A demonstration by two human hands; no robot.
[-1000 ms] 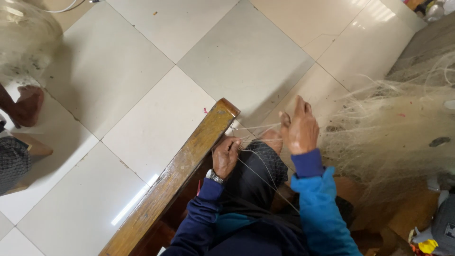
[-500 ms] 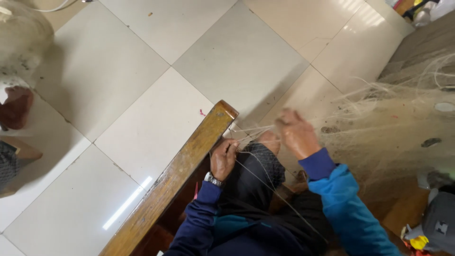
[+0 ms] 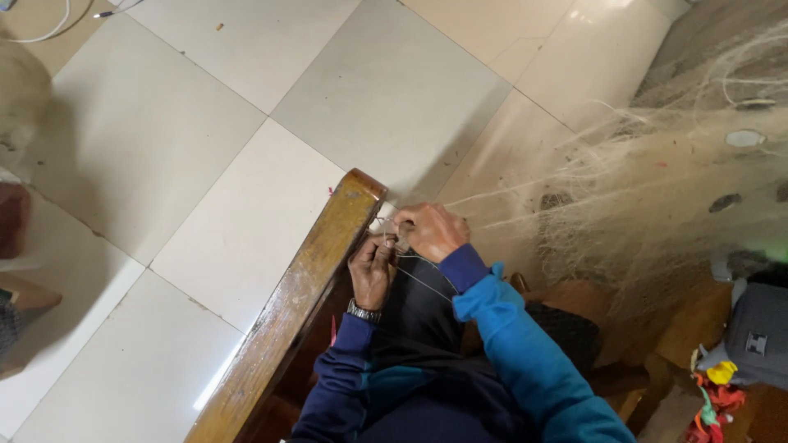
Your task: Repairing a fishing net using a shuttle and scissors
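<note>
Beside the wooden rail (image 3: 289,303), both hands pinch thin line (image 3: 423,281) from the fishing net (image 3: 657,189) heaped at right. A snag on the rail's end could tangle or snap it. Left hand (image 3: 371,269) curls upward gripping strands; right hand (image 3: 430,230) clenches over them, knuckles up.

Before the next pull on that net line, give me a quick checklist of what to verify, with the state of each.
1. Left hand pinching the thin line beside the wooden rail: ok.
2. Right hand closed on strands near the rail's end: ok.
3. Line taut between the hands: cannot tell, too fine to see.
4. Fishing net spread free to the right: cannot tell, it is piled and tangled-looking.
5. Strands snagging on the rail corner: cannot tell.
6. Grey bag apart from the hands: ok.
</note>
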